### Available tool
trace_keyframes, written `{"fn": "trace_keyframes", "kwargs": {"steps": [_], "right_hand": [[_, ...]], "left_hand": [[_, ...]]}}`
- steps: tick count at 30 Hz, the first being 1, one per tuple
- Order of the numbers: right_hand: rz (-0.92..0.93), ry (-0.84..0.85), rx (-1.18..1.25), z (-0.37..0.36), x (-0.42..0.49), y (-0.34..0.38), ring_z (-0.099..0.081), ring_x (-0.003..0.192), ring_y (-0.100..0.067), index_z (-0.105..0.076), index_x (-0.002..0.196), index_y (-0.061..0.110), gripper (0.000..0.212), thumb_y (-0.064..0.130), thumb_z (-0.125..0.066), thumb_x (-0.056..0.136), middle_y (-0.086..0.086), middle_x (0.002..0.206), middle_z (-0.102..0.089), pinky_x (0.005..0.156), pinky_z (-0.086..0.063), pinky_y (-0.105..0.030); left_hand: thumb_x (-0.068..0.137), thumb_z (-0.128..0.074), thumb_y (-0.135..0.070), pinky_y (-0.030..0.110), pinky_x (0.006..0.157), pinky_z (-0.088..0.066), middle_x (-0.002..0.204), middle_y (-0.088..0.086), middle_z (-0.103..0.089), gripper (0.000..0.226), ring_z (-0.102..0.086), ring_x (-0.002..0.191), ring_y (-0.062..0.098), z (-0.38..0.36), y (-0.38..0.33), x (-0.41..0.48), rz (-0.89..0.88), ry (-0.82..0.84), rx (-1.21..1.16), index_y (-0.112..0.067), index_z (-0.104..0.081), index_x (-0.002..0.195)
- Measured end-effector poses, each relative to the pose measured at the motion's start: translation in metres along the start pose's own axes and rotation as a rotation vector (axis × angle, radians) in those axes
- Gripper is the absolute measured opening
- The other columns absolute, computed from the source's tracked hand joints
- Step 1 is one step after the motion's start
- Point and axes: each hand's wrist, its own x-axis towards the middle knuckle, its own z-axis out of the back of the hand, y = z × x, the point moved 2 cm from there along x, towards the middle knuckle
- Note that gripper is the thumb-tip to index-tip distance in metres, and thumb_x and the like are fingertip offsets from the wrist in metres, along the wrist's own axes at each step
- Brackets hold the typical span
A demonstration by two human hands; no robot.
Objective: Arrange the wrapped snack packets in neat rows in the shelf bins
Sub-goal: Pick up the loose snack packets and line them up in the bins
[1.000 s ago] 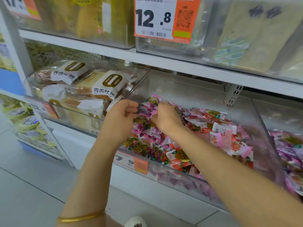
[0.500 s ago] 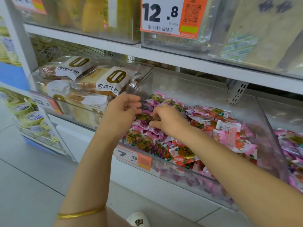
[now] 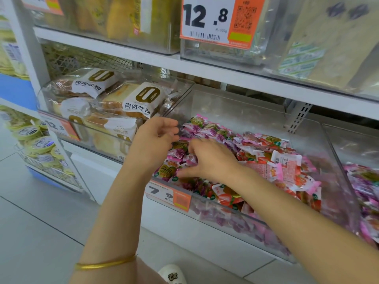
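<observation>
Your right hand [image 3: 211, 160] is covering the small purple-pink wrapped snack packets [image 3: 166, 171], grip hidden. Your left hand [image 3: 156, 138] is hovering slack just left

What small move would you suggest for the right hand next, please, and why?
Probably nudge the purple packets under the right hand flush against the bin's front wall; they look roughly lined up there, while the red packets further right lie jumbled.
</observation>
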Motion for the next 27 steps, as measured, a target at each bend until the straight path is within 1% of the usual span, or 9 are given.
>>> {"fn": "trace_keyframes", "kwargs": {"steps": [2,4,6,8,11,16,20,24,27], "right_hand": [[0.033,-0.061,0.023,0.0,0.004,0.0,-0.044,0.118,-0.023,-0.043,0.133,0.023,0.073,0.063,-0.062,0.074,-0.002,0.127,-0.049,0.09,-0.043,-0.038],[0.056,0.0,-0.035,-0.006,0.01,0.002,-0.036,0.126,-0.025,-0.035,0.142,0.028,0.076,0.063,-0.058,0.078,-0.003,0.137,-0.041,0.098,-0.04,-0.043],[0.051,0.075,-0.095,-0.013,0.014,0.004,-0.033,0.128,-0.027,-0.034,0.143,0.028,0.075,0.064,-0.055,0.08,-0.004,0.139,-0.037,0.1,-0.038,-0.045],[0.039,0.078,-0.018,-0.008,0.013,0.002,-0.037,0.126,-0.027,-0.037,0.142,0.027,0.072,0.062,-0.054,0.081,-0.005,0.137,-0.04,0.099,-0.041,-0.044],[0.042,-0.067,0.053,0.019,-0.009,-0.007,-0.045,0.118,-0.024,-0.045,0.136,0.023,0.059,0.052,-0.056,0.086,-0.003,0.125,-0.048,0.094,-0.044,-0.042],[-0.018,-0.229,-0.021,0.073,-0.107,-0.049,-0.043,0.118,-0.019,-0.051,0.131,0.024,0.046,0.044,-0.053,0.09,0.001,0.126,-0.053,0.101,-0.035,-0.034],[-0.236,-0.295,-0.01,0.103,-0.203,-0.109,-0.051,0.111,-0.015,-0.06,0.122,0.023,0.032,0.029,-0.058,0.09,0.002,0.118,-0.06,0.09,-0.031,-0.019],[-0.499,-0.371,0.143,0.1,-0.27,-0.169,-0.063,0.096,-0.014,-0.069,0.108,0.018,0.022,0.014,-0.064,0.087,0.0,0.106,-0.067,0.088,-0.046,-0.023],[-0.542,-0.294,0.152,0.08,-0.287,-0.193,-0.061,0.088,-0.011,-0.072,0.104,0.014,0.021,0.009,-0.067,0.084,0.0,0.099,-0.068,0.075,-0.043,-0.01]], "left_hand": [[0.094,-0.042,0.004,0.031,0.088,-0.052,0.108,0.004,-0.065,0.03,-0.064,0.096,0.01,0.0,0.0,0.0,-0.001,0.001,-0.005,-0.016,-0.057,0.11],[0.094,-0.042,0.004,0.029,0.086,-0.052,0.107,0.004,-0.065,0.03,-0.064,0.096,0.01,0.0,-0.001,0.0,0.002,-0.001,-0.015,-0.016,-0.057,0.109],[0.094,-0.042,0.004,0.027,0.084,-0.053,0.107,0.003,-0.065,0.03,-0.065,0.095,0.009,-0.001,-0.002,-0.001,0.006,-0.005,-0.02,-0.016,-0.058,0.11],[0.094,-0.043,0.003,0.027,0.084,-0.053,0.107,0.004,-0.065,0.029,-0.065,0.095,0.01,-0.004,-0.004,-0.001,0.001,-0.002,-0.023,-0.015,-0.058,0.111],[0.095,-0.047,-0.002,0.03,0.086,-0.053,0.103,0.001,-0.065,0.024,-0.065,0.093,0.009,-0.013,-0.01,-0.005,-0.015,0.029,-0.046,-0.018,-0.058,0.108],[0.094,-0.05,-0.004,0.032,0.087,-0.053,0.103,0.001,-0.068,0.022,-0.066,0.094,0.011,-0.051,-0.027,-0.016,-0.09,0.111,-0.078,-0.023,-0.06,0.098],[0.093,-0.053,-0.007,0.031,0.088,-0.052,0.102,-0.002,-0.069,0.02,-0.066,0.097,0.01,-0.117,-0.054,-0.041,-0.216,0.254,-0.099,-0.025,-0.062,0.097],[0.092,-0.056,-0.008,0.015,0.083,-0.049,0.102,-0.009,-0.066,0.022,-0.062,0.096,0.005,-0.181,-0.08,-0.074,-0.381,0.373,-0.071,-0.029,-0.06,0.099],[0.092,-0.057,-0.011,0.012,0.082,-0.049,0.102,-0.015,-0.063,0.024,-0.06,0.096,-0.001,-0.213,-0.088,-0.094,-0.445,0.45,-0.026,-0.034,-0.058,0.097]]}}
